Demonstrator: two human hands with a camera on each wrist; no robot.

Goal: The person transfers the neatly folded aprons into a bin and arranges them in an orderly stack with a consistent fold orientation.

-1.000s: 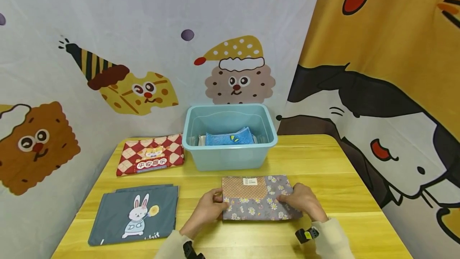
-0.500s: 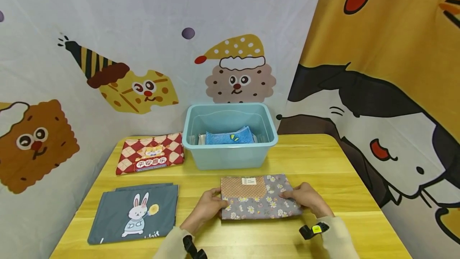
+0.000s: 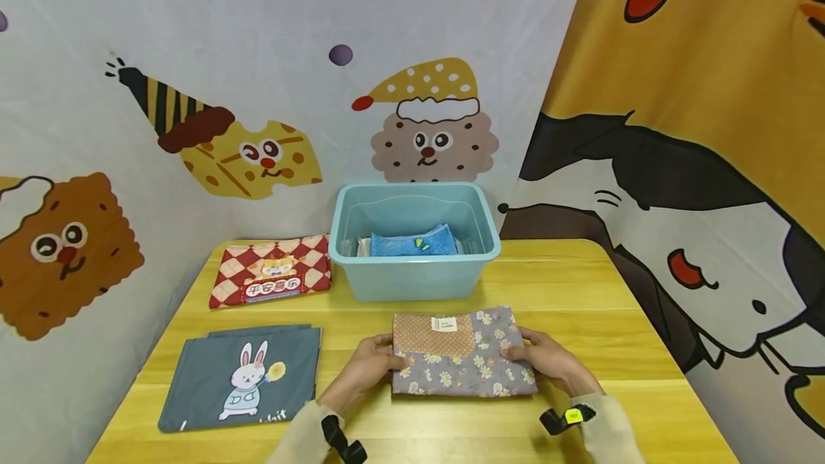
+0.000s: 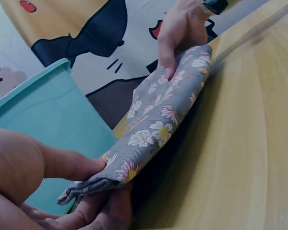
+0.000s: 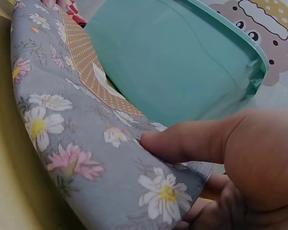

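Note:
Between both hands is a folded grey cloth (image 3: 451, 371) printed with daisies, with a tan dotted patch and a small white label along its far side. My left hand (image 3: 367, 365) pinches its left edge, thumb on top and fingers beneath, as the left wrist view shows. At the opposite edge my right hand (image 3: 551, 360) grips the cloth the same way, its thumb (image 5: 187, 141) pressing the top. In the left wrist view the cloth's near side (image 4: 158, 136) stands a little above the table, with shadow underneath.
Behind the cloth stands a light blue plastic bin (image 3: 415, 281) holding a folded blue cloth (image 3: 415, 242) and other partly hidden items. To the left lie a red checked folded cloth (image 3: 225, 274) and a dark grey folded cloth with a rabbit (image 3: 200, 385) on the wooden table (image 3: 619, 349).
The floral cloth has shifted slightly left, with both hands keeping hold of it. My right thumb has slid a little outward toward the right edge. The view has tilted slightly.

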